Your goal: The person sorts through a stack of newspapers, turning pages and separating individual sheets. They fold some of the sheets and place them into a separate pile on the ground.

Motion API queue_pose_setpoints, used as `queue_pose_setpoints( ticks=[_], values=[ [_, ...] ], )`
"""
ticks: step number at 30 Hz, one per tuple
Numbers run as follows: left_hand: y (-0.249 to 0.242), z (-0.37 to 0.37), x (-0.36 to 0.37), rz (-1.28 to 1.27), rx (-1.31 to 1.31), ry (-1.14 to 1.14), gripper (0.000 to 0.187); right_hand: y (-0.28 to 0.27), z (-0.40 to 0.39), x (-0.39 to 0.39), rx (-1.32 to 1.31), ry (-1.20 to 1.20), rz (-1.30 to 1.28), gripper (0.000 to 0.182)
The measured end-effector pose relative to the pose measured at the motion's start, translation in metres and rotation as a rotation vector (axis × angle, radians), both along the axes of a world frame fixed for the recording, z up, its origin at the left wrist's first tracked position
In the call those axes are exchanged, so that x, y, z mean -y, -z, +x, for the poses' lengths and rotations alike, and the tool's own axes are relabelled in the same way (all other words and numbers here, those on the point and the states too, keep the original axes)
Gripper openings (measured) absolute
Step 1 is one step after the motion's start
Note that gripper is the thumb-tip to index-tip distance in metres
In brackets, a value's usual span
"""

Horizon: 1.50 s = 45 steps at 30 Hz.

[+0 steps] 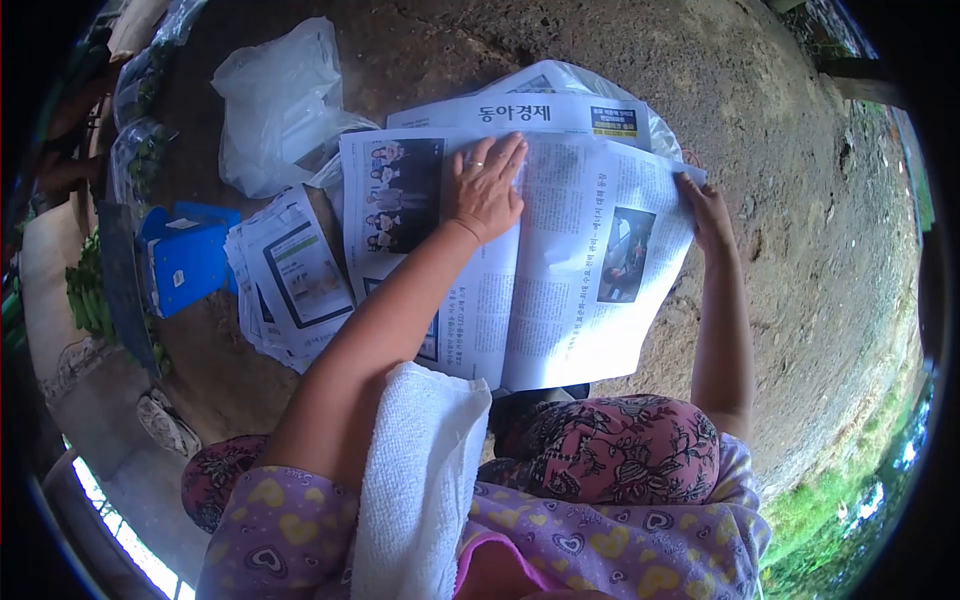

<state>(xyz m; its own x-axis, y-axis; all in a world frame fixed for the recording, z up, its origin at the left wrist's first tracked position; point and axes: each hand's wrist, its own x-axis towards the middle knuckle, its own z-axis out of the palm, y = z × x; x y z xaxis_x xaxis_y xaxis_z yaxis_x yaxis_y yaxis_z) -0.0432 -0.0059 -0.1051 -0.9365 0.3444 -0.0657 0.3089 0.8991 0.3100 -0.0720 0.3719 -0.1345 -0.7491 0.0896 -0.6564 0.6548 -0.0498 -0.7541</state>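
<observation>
An opened newspaper [560, 260] lies spread before my knees, its print turned sideways and a vertical fold down the middle. My left hand [485, 188], with a ring on one finger, rests flat on the left page beside a dark group photo, fingers stretched out. At the upper right corner of the right page, my right hand [708, 212] grips the paper's edge; that side looks slightly raised. Beneath and beyond it is another newspaper [555, 113] with large Korean lettering, on a pile partly wrapped in clear plastic [660, 135].
A crumpled whitish plastic bag [280, 105] and a stack of smaller printed sheets [290, 270] lie to the left. Farther left are a blue plastic object [190, 255], green bananas [90, 285] and a shoe [167, 424]. A white towel [425, 470] hangs over my front. Bare earth [790, 230] surrounds the papers.
</observation>
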Motion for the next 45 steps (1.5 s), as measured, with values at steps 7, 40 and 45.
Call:
queue_pose_setpoints(
  ticks=[7, 40, 45],
  values=[
    [0.007, -0.002, 0.002, -0.133, -0.053, -0.002, 0.064, 0.0, 0.007, 0.007, -0.007, -0.02, 0.045, 0.029],
    [0.003, -0.007, -0.008, -0.206, -0.006, -0.003, 0.066, 0.004, 0.109, 0.065, -0.084, 0.553, -0.028, 0.027],
    [0.008, -0.008, -0.003, -0.131, -0.063, 0.007, 0.067, -0.023, 0.072, 0.044, -0.054, 0.062, 0.452, 0.018]
  ],
)
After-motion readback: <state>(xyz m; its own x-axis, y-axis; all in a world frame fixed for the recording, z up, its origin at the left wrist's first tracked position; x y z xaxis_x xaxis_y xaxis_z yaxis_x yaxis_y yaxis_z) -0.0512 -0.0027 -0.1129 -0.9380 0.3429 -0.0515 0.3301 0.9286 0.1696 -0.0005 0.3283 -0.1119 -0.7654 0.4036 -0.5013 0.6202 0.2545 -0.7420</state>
